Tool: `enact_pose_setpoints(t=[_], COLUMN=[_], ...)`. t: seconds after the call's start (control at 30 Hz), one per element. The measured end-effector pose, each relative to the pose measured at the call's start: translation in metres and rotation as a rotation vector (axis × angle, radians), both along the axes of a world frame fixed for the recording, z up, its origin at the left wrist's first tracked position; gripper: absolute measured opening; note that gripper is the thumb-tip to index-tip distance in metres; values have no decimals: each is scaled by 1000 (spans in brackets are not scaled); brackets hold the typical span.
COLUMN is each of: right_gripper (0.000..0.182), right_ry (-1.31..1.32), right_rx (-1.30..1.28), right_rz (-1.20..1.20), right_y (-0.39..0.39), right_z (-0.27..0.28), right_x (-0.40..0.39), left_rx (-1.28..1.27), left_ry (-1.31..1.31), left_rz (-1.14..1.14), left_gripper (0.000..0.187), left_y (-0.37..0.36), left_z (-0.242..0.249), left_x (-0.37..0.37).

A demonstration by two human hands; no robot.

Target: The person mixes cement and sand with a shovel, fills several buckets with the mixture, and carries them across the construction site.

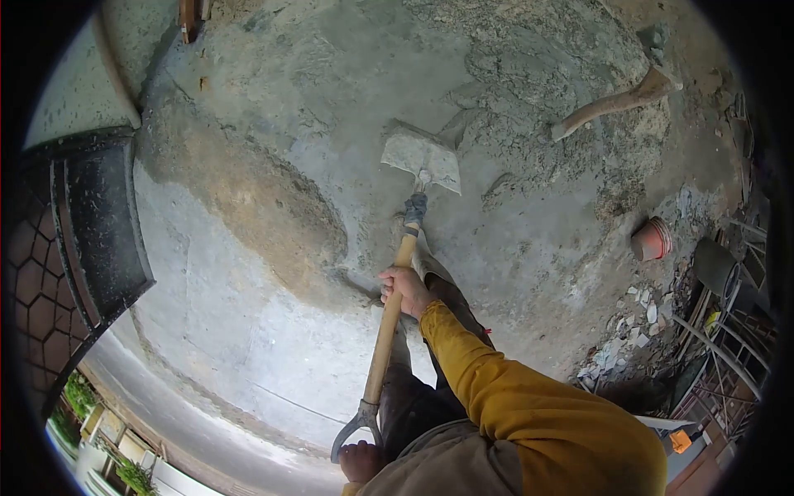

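A shovel (385, 351) with a wooden shaft runs up the middle of the view. My right hand (405, 291), at the end of a yellow sleeve, is wrapped round the middle of the shaft. Lower down, my left hand (362, 461) is closed on the grip of the D-shaped handle, close to my body. The flat, mortar-coated blade (422, 157) lies against wet grey concrete (356, 107), and dark wrapping covers the joint above it. My legs and shoes are partly hidden beside the shaft.
Rough concrete mix (529, 107) is heaped at upper right, beside a wooden-handled tool (616, 107). A reddish bucket (652, 238) lies tilted at right, near rubble (637, 322) and metal frames (736, 347). A black metal gate (99, 231) stands at left.
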State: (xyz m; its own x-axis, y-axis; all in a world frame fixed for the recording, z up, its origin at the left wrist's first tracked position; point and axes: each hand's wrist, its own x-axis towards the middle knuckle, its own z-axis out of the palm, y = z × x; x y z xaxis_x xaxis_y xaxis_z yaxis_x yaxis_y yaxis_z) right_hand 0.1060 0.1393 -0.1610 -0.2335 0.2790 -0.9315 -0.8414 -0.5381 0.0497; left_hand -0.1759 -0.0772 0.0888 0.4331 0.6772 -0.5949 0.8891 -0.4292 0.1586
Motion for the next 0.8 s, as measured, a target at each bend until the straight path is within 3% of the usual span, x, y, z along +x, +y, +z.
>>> enact_pose_setpoints(t=[0.07,0.17,0.33,0.4,0.5,0.6,0.73,0.8], right_gripper=[17,14,17,17,18,17,17,18], right_ry=[13,28,50,18,-14,-25,-89,-99], right_rx=[17,-165,28,103,161,178,171,134], right_rz=[-17,65,-145,-191,-311,-441,-688,-820], right_y=[0,3,-14,-30,-55,-95,-161,-199], right_z=[-3,-54,-6,26,56,88,119,117], right_x=[-1,-26,-29,-34,-33,-20,27,56], left_rx=[-64,-239,-162,-133,38,110,143,216], left_ry=[114,21,245,325,220,-34,-244,-504], left_rz=[-37,18,-168,-227,-413,-544,-660,-680], left_gripper=[18,14,21,17,19,20,16,13], left_y=[10,29,10,-4,4,33,69,78], left_z=[-2,-22,12,-2,7,57,118,146], left_x=[2,-1,-34,-73,-115,-99,-48,-3])
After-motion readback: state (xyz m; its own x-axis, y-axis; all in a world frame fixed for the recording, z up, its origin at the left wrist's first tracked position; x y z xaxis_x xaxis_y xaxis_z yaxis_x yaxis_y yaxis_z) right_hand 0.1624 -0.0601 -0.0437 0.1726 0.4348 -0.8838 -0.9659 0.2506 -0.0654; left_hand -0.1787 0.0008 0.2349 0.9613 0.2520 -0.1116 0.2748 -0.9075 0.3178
